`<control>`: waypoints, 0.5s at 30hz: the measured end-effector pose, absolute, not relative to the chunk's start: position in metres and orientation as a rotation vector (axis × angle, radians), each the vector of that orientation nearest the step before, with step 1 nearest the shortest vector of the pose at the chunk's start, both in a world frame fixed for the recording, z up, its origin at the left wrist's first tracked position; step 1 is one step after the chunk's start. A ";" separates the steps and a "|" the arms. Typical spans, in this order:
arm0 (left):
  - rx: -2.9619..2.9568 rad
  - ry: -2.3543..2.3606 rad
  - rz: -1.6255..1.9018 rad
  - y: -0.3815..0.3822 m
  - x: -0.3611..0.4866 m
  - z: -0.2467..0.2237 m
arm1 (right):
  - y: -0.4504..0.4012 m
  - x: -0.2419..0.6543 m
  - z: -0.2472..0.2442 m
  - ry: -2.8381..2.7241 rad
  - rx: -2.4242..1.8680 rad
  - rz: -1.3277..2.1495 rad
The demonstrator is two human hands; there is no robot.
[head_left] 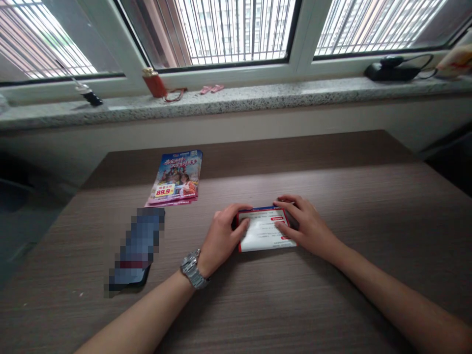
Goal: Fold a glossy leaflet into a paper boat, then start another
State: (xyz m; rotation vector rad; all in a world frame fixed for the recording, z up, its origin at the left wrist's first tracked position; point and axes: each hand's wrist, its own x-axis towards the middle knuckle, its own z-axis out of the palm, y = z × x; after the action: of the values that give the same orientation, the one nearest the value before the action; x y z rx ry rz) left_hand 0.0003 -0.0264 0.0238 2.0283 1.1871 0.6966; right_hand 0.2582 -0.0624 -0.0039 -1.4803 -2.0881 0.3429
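Note:
A leaflet (262, 235) with a white printed face, red edging and a blue strip along its far edge is between my two hands, low over the table. It looks folded, though I cannot make out the layers. My left hand (220, 235), with a metal watch (194, 269) on the wrist, grips its left side, thumb on top. At the right side, my right hand (309, 227) has its thumb on the printed face and its fingers at the far corner. Farther left lies a stack of colourful flyers (176, 178) marked 89.9.
A pixelated dark phone-like object (138, 248) lies on the brown table (236, 309), left of my hands. The granite sill (258, 101) behind holds a red lighter-like item (154, 83), pink clips (212, 89) and a black device with a cable (391, 70).

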 end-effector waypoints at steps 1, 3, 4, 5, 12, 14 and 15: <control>2.020 1.193 0.694 -0.026 0.001 0.024 | -0.062 0.258 -0.004 -2.091 -1.480 0.341; 2.013 1.202 0.685 -0.026 0.001 0.024 | -0.062 0.259 -0.005 -2.092 -1.481 0.343; 2.009 1.204 0.683 -0.026 0.001 0.024 | -0.063 0.259 -0.005 -2.091 -1.481 0.347; 2.006 1.205 0.681 -0.026 0.001 0.024 | -0.063 0.259 -0.005 -2.088 -1.479 0.353; 2.021 1.211 0.670 -0.024 0.000 0.024 | -0.063 0.260 -0.005 -2.064 -1.454 0.368; 2.032 1.213 0.668 -0.025 0.000 0.023 | -0.064 0.260 -0.004 -2.045 -1.442 0.373; 2.036 1.216 0.667 -0.025 0.000 0.023 | -0.064 0.260 -0.004 -2.034 -1.440 0.376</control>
State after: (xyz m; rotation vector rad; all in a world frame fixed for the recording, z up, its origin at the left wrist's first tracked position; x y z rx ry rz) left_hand 0.0004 -0.0248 0.0230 2.0363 1.2157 0.6672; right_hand 0.2600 -0.0639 -0.0039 -1.4398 -2.0339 0.3763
